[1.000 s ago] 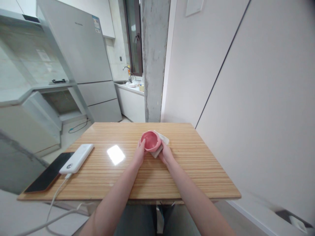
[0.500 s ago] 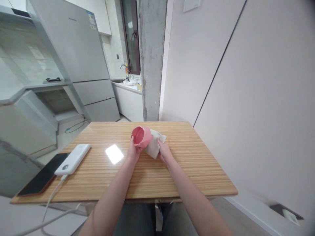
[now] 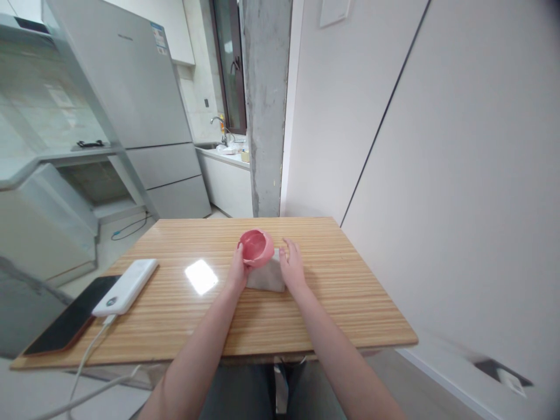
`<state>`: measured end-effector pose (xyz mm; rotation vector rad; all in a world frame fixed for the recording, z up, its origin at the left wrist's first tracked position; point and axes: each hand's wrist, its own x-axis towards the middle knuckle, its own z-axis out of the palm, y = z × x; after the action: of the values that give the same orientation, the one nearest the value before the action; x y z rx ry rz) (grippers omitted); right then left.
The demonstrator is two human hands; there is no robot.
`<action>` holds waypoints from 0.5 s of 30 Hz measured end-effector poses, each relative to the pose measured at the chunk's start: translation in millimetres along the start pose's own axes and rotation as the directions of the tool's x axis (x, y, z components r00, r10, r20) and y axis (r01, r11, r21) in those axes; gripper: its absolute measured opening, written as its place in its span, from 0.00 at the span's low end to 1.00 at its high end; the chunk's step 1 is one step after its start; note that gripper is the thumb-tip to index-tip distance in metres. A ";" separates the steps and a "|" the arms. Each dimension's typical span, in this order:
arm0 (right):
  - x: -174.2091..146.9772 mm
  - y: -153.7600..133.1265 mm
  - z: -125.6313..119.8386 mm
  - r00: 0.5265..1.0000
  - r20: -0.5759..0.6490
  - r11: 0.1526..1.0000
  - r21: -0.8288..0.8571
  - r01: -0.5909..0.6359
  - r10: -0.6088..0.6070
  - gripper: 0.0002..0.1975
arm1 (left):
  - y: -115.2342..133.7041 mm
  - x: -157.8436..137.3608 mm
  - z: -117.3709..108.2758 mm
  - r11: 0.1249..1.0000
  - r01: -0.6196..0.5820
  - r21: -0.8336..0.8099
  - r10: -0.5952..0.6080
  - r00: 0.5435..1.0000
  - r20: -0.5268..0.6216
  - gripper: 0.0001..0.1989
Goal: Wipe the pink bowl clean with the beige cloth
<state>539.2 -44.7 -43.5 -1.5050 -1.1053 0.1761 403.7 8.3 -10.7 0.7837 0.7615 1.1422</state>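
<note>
My left hand (image 3: 237,271) grips a pink bowl (image 3: 257,248) by its near left side, the thumb at the rim. The bowl is tilted, so its hollow faces me. Below and behind it is a pale grey cloth (image 3: 268,279), partly hidden by the bowl; it appears to rest on the wooden table (image 3: 350,309). At the cloth's right edge is my right hand (image 3: 292,265), its fingers apart and holding nothing that I can see.
On the table's left lie a white power bank (image 3: 126,287) with a cable (image 3: 90,347) plugged in, and a dark flat tablet-like object (image 3: 74,315). A pale wall (image 3: 437,192) rises on the right. Behind stand a fridge (image 3: 126,81) and a concrete pillar (image 3: 266,111).
My right hand has let go of the cloth and its fingers have spread. The cloth has dropped lower, under the bowl. The bowl has turned a little more upright, still in my left hand.
</note>
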 end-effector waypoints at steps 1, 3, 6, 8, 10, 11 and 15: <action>-0.4 -2.3 0.5 1.000 0.005 0.997 0.077 0.006 -0.006 0.21 | -2.5 -0.2 -0.2 0.999 -0.012 0.032 0.012 1.000 0.004 0.21; -2.3 -6.5 3.8 0.998 0.069 0.978 0.207 -0.009 -0.005 0.22 | -8.3 0.0 -1.2 0.995 -0.020 0.101 0.018 1.000 0.022 0.23; -5.4 -8.9 10.3 0.996 0.076 0.959 0.278 -0.058 0.038 0.27 | -16.2 1.8 -1.8 0.987 0.032 0.160 -0.052 0.992 0.117 0.24; -3.7 -7.0 11.0 0.991 0.009 0.931 0.341 -0.131 0.136 0.25 | -19.1 3.2 -0.9 0.976 0.104 0.193 -0.139 0.974 0.177 0.24; 2.9 -2.4 5.3 0.965 -0.030 0.878 0.423 -0.225 0.262 0.20 | -20.1 3.1 0.0 0.954 0.128 0.273 -0.180 0.968 0.173 0.24; 8.1 0.9 -0.4 0.947 -0.039 0.851 0.451 -0.267 0.318 0.19 | -20.2 2.1 0.0 0.939 0.088 0.331 -0.154 0.972 0.179 0.22; 35.4 22.0 -38.4 0.908 -0.092 0.840 0.426 -0.335 0.409 0.17 | -19.6 -8.1 -2.7 0.755 -0.296 0.585 0.032 0.908 0.419 0.15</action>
<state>595.1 -43.2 -34.4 -1.3150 -0.5718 0.4997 409.0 -3.5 -27.7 1.6397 0.7543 0.8266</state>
